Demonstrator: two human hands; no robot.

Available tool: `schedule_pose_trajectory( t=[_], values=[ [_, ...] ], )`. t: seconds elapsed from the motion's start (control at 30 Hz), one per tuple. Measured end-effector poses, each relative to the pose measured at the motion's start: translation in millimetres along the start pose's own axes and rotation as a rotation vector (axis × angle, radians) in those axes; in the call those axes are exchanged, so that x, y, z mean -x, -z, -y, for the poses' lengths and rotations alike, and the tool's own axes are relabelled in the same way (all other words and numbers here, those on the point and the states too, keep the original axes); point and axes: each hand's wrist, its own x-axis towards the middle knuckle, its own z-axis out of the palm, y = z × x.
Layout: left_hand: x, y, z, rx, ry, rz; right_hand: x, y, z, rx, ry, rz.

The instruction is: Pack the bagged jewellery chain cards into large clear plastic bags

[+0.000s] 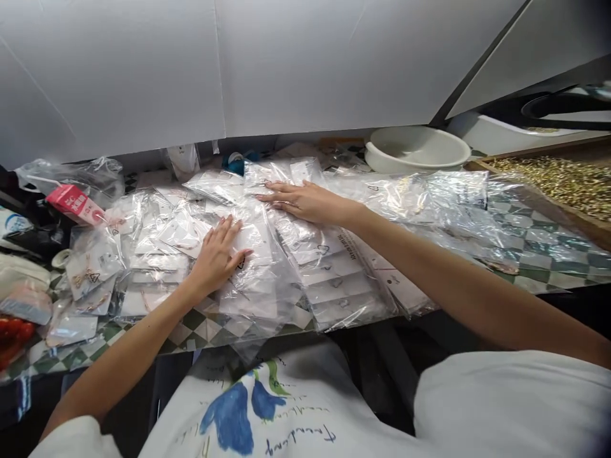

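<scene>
Many clear plastic packets [329, 267] holding white cards with small jewellery lie heaped across a table with a green and white checked cloth [539, 248]. My left hand [217, 254] rests flat, fingers spread, on a row of packets [248, 280] near the middle. My right hand [305, 200] lies flat with fingers stretched out on packets [281, 173] farther back. Neither hand grips anything.
A white bowl [415, 149] stands at the back right. A wooden tray of small gold pieces [558, 178] sits at the far right. A pink carton [74, 203] and bags lie at the left. White panels [191, 70] rise behind the table.
</scene>
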Motion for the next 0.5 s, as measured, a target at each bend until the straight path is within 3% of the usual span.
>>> schedule_pose_trajectory(
  t=[0.1, 0.17, 0.23, 0.3, 0.37, 0.43, 0.5],
  values=[
    [-0.7, -8.1, -11.1, 0.011, 0.03, 0.019, 7.0, 12.7, 7.8, 0.089, -0.085, -0.063],
    [-2.0, -9.8, -16.4, 0.04, 0.067, 0.013, 14.4, 10.9, 36.4, 0.114, -0.078, -0.14],
    [-3.6, -5.0, -17.3, 0.096, 0.104, -0.009, 29.8, -3.0, 76.5, 0.09, 0.042, -0.203],
    [-4.5, 8.6, -11.7, 0.132, 0.145, -0.043, 51.0, -25.6, 113.9, 0.095, 0.273, -0.202],
    [-3.7, 29.9, 0.5, 0.113, 0.221, -0.113, 70.1, -48.5, 135.1, 0.126, 0.425, -0.163],
    [-1.0, 53.8, 15.9, 0.062, 0.343, -0.219, 79.8, -63.3, 135.6, 0.164, 0.433, -0.142],
    [2.5, 73.2, 29.3, 0.008, 0.464, -0.308, 79.9, -66.3, 120.8, 0.181, 0.323, -0.137]
  ],
)
